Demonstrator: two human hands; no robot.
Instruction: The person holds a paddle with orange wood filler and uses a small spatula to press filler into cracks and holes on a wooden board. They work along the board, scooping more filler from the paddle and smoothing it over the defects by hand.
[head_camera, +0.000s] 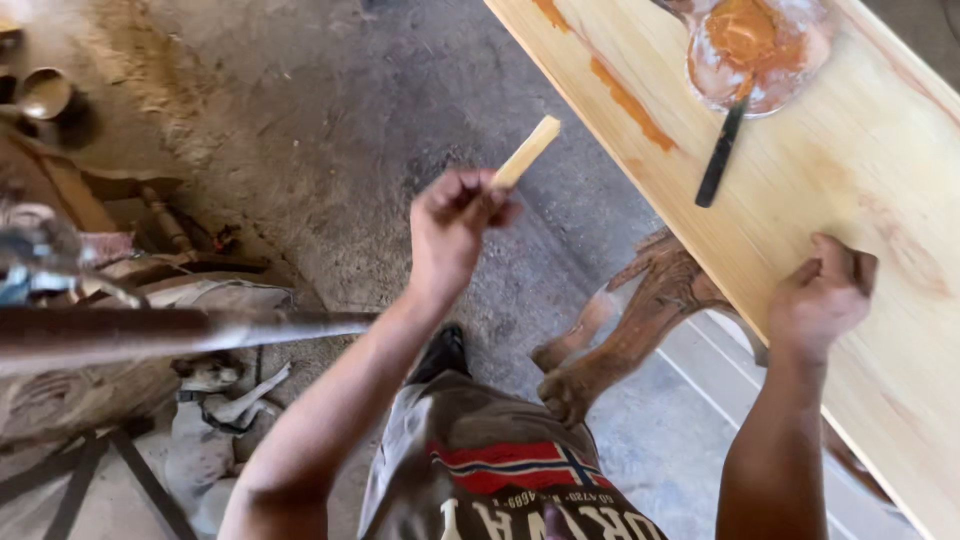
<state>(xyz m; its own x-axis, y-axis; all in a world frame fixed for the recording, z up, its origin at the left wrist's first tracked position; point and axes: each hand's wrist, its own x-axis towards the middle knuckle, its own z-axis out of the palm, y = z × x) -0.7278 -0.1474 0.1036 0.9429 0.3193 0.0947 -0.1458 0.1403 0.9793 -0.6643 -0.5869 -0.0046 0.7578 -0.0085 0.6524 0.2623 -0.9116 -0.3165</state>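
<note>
At the upper left of the frame a small round metal bowl (44, 92) sits on the dusty floor (330, 110); what it holds cannot be made out. Below it, at the left edge, a long dark pipe (180, 330) runs across a clutter of scrap.

Near the middle of the frame the left hand (452, 232) is raised over the floor, its fingers pinched closed around the lower end of a short wooden stick (527, 152). The stick is pale, flat and straight, tilted up toward the right, its free end bare.

At the upper right a shallow round dish (790, 62) rests on the pale wooden board (850, 170), which crosses the right side of the frame diagonally. The dish holds orange-brown paste, and a dark-handled tool (720, 155) lies with its tip in it. Orange smears (625, 100) mark the board's near edge.

At the right the right hand (822, 296) lies on the board's edge, fingers curled loosely, holding nothing. Under the board stands a carved wooden leg (640, 310).
</note>
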